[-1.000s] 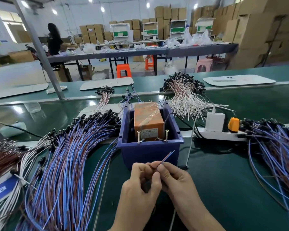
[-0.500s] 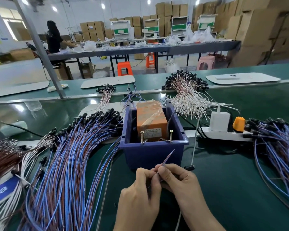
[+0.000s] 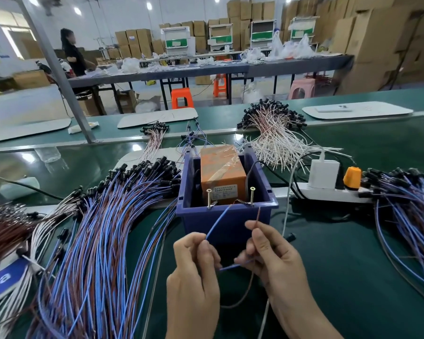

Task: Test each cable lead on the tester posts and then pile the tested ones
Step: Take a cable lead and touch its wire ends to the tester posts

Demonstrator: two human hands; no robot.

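Showing only the letters "ea", a blue sign is being cut off by the left edge, and the print on the label of the orange tester is being lost to blur. The tester is being partly hidden by the walls of a bin on the counter. One lead is being held before the bin. Its blue wire is being pinched by the left hand and angled toward the left post. Its brown wire is being pinched by the fingers of the right hand below the right post. Whether either tip is touching cannot be told. Both forearms are being cropped at the bottom edge.
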